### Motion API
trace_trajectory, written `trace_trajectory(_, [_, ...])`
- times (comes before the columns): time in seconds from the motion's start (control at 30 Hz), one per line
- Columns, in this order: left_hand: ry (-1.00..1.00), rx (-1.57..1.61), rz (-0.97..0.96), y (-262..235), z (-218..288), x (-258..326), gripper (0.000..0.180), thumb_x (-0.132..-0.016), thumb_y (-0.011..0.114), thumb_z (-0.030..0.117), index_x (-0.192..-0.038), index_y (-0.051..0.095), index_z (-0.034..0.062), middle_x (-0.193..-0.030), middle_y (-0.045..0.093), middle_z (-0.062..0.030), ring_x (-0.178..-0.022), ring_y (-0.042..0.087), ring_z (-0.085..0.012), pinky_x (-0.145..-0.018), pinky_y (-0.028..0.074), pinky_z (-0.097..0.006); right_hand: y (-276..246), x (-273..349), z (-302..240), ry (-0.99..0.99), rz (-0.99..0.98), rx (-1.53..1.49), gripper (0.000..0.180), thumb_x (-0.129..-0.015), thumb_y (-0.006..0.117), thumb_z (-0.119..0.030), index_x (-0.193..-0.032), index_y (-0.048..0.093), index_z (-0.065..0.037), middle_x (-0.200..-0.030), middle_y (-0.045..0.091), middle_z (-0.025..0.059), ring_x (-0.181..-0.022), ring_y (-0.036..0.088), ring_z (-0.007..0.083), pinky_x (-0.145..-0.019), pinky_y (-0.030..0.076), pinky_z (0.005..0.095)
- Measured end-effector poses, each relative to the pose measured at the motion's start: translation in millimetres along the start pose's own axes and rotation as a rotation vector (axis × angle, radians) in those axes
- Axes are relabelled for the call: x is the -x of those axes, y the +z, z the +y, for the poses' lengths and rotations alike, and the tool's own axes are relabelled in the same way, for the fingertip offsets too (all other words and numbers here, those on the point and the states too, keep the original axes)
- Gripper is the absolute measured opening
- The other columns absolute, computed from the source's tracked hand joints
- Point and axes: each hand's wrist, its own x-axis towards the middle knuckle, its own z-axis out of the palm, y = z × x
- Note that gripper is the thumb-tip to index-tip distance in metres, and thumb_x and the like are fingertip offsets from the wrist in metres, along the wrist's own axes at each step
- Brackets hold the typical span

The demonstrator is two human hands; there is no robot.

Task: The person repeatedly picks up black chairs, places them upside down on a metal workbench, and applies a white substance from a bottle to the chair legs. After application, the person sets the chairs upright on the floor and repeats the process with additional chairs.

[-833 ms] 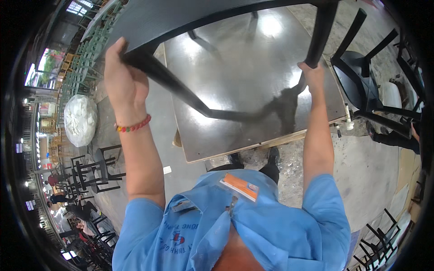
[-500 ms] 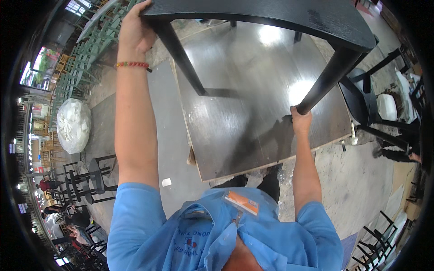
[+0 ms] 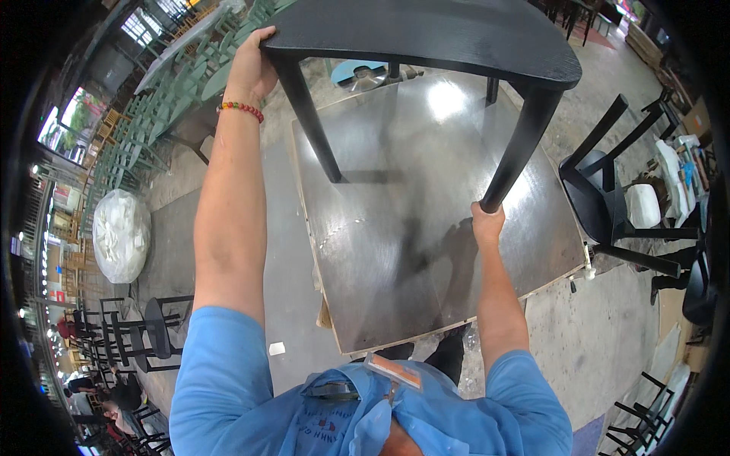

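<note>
Head view — hands closed on black chair — left, seat corner; right, leg.

So this black seat is matte black all over, with a broad flat top, a gently curved near edge and a rounded corner on the right; its far side runs out of view. It's right way up, top facing up, on four straight black legs over the shiny dark tabletop. The near-left leg looks like its foot is touching down, the near-right one's foot is covered, and the far pair just peek out below the top.
</note>
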Motion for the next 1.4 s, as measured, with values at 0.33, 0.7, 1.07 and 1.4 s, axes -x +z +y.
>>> trace_trajectory(0.33, [0.006, 0.011, 0.051, 15, -1, 9, 0.023, -0.089, 0.057, 0.020, -0.101, 0.060, 0.0008, -0.102, 0.064, -0.0097, -0.097, 0.059, -0.0228, -0.094, 0.043, -0.039, 0, -18, 4, -0.028, -0.035, -0.011, 0.022, -0.073, 0.068, -0.011, -0.089, 0.057, -0.001, -0.075, 0.058, 0.0051, -0.070, 0.056, 0.0159, -0.070, 0.048, 0.0305])
trace_trajectory(0.7, [0.011, -0.009, 0.143, 32, -8, 11, 0.027, -0.089, 0.057, 0.021, -0.106, 0.058, 0.0001, -0.105, 0.064, -0.0114, -0.097, 0.060, -0.0252, -0.094, 0.043, -0.040, -10, -48, 3, -0.044, -0.108, 0.026, 0.024, -0.072, 0.066, -0.012, -0.091, 0.056, -0.001, -0.075, 0.059, 0.0087, -0.069, 0.057, 0.0199, -0.069, 0.049, 0.0338])
trace_trajectory(1.07, [0.112, -0.215, 0.341, 99, 9, 135, 0.033, -0.091, 0.060, 0.031, -0.111, 0.060, 0.0056, -0.110, 0.063, -0.0060, -0.101, 0.056, -0.0225, -0.091, 0.040, -0.039, -100, -78, 5, 0.001, -0.353, -0.008, 0.033, -0.072, 0.068, -0.009, -0.103, 0.059, -0.001, -0.085, 0.063, 0.0149, -0.080, 0.063, 0.0254, -0.075, 0.049, 0.0355])
trace_trajectory(1.4, [-0.071, -0.358, 0.527, 64, -6, 322, 0.074, -0.097, 0.037, 0.063, -0.137, 0.045, 0.0008, -0.137, 0.051, -0.0162, -0.129, 0.046, -0.0272, -0.103, 0.037, -0.041, -269, 37, 80, -0.027, -0.170, 0.121, 0.054, -0.079, 0.064, -0.010, -0.130, 0.050, -0.003, -0.124, 0.058, 0.0228, -0.115, 0.056, 0.0375, -0.098, 0.044, 0.0412])
